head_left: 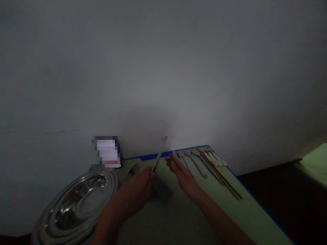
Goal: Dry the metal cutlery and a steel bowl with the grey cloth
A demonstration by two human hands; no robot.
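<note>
Bare left hand [138,190] and right hand [184,177], bare forearms [221,217]

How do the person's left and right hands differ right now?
The left hand is curled around a slim utensil, while the right hand has its fingers stretched out and looks empty. The left hand is nearer the shiny metal dish; the right hand is nearer the brown chopsticks. Both are bare and held above the green tabletop.

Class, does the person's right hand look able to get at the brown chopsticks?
Probably yes: the right hand looks empty, and the brown chopsticks lie close beside it, their near ends uncovered.
</note>
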